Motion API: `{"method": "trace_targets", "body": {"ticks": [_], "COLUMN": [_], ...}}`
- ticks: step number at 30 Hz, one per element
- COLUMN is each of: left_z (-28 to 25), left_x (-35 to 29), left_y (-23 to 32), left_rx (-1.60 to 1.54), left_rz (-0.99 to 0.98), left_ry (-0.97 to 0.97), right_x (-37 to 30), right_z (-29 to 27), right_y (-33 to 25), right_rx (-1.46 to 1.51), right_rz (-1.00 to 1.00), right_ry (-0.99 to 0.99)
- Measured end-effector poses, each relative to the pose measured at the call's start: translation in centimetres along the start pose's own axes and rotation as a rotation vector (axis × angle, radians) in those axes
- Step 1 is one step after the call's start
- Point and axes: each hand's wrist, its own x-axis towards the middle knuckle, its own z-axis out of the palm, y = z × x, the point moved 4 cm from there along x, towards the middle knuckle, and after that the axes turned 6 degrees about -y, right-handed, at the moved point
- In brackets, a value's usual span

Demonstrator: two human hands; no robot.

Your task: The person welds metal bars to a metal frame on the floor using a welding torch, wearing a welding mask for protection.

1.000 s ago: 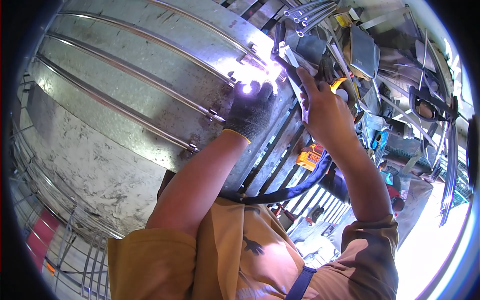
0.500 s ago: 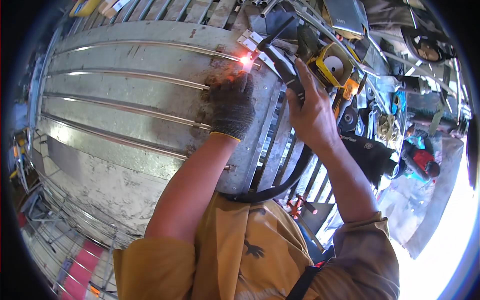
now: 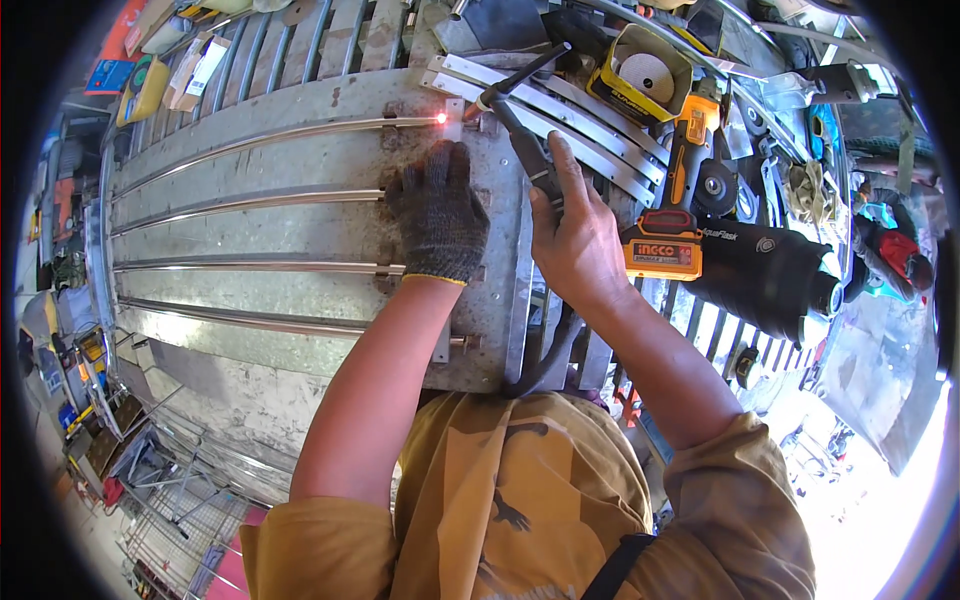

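On the galvanised sheet panel (image 3: 300, 230), the gloved left hand (image 3: 437, 215) presses flat with fingers spread just below the glowing weld spot (image 3: 441, 119), while the bare right hand (image 3: 577, 240) grips the stiff, probably light welding torch (image 3: 520, 140) by its handle, fingers wrapped closed.

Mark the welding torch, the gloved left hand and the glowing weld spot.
welding torch (image 3: 528, 150): head view, on its black neck above the right hand.
left hand (image 3: 438, 215): head view, back of the knit glove.
glowing weld spot (image 3: 441, 119): head view, the bright point at the rod's end.
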Motion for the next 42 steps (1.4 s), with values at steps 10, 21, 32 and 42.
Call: {"method": "trace_targets", "body": {"ticks": [10, 21, 32, 42], "left_z": [-0.8, 0.1, 0.1, -0.1], "left_x": [0.0, -0.3, -0.2, 0.2], "left_y": [0.1, -0.2, -0.2, -0.1], "left_rx": [-0.07, -0.024, -0.036, -0.019], "left_rz": [0.018, 0.08, 0.076, -0.009], "left_ry": [0.038, 0.251, 0.218, 0.073], "right_x": [-0.8, -1.1, -1.3, -1.4], "right_z": [0.7, 1.6, 1.5, 0.4], "right_y": [-0.3, 0.2, 0.4, -0.8], "right_rx": [0.005, -0.064, -0.091, 0.052], "right_rz": [-0.021, -0.015, -0.016, 0.064], "right_ry": [0.035, -0.012, -0.065, 0.03]}}
